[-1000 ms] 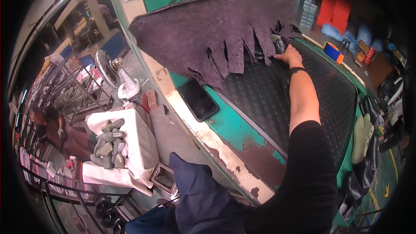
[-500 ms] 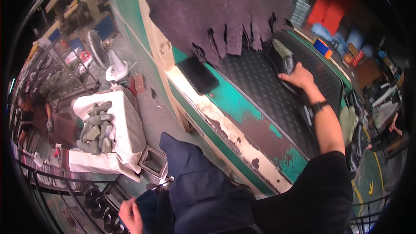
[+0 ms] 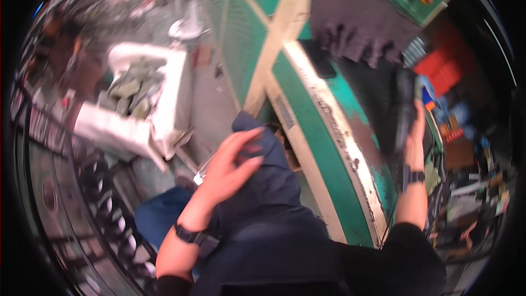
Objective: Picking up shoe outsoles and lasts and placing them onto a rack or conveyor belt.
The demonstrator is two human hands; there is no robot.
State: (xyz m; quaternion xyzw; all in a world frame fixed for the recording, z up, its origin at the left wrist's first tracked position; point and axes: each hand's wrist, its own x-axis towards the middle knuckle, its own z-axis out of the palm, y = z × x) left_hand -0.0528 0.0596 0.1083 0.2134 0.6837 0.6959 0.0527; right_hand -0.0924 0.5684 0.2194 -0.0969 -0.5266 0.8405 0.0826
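My right hand (image 3: 417,134) grips a black shoe (image 3: 404,111), now held upright over the dark belt (image 3: 366,85) of the green machine. Some green shows at the shoe's top, where a last sits inside it; motion blurs the details. My left hand (image 3: 233,161) is raised in front of my dark apron (image 3: 274,197), holding nothing, with fingers apart. A black phone (image 3: 319,59) lies on the machine's worn green and cream ledge. Behind the belt hangs a dark curtain (image 3: 359,16) cut into strips at its lower edge.
To the left stands a bin draped in white cloth (image 3: 178,85), heaped with green shoe lasts (image 3: 131,87). A rack with shoes (image 3: 118,208) is at the lower left. Red boxes (image 3: 441,68) and mixed clutter lie past the machine on the right. A white fan (image 3: 186,27) stands farther back.
My right hand has lifted the shoe off the belt and turned it upright. My left hand has come up and in from the lower left. The view has swung left.
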